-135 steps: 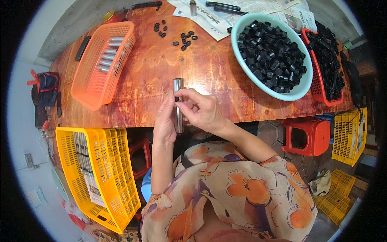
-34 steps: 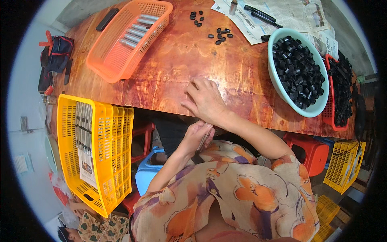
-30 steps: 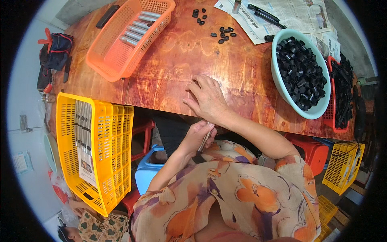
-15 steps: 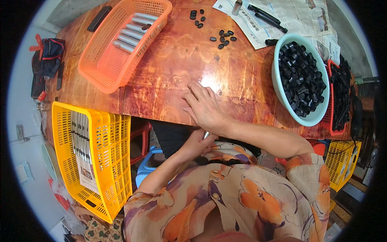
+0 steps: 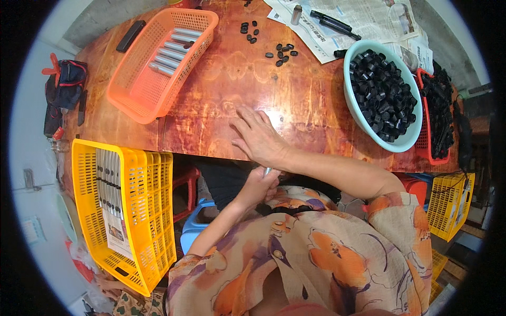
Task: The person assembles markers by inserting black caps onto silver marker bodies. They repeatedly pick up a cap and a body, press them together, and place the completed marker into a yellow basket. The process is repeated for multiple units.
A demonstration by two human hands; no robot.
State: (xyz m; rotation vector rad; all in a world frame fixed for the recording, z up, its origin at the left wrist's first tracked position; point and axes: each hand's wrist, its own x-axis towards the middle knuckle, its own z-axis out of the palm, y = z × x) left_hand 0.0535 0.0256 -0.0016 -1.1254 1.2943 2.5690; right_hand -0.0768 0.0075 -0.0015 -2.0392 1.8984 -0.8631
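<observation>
My left hand is closed around a slim silver tube, just below the table's front edge. Most of that tube is hidden by the fingers. Above it, my right hand lies over the edge of the wooden table with its fingers spread, and I see nothing in it. Small black oval caps lie loose farther back on the tabletop. Several silver tubes rest side by side in an orange basket at the back left.
At the right stand a light-green bowl of black caps and a red basket of black parts. Black pens lie on newspaper. A yellow crate holding silver tubes sits left, beside a blue stool.
My view has shifted slightly. The right hand stays on the table edge with its fingers spread, and the left keeps its hold on the silver tube, now tilted more upright.
</observation>
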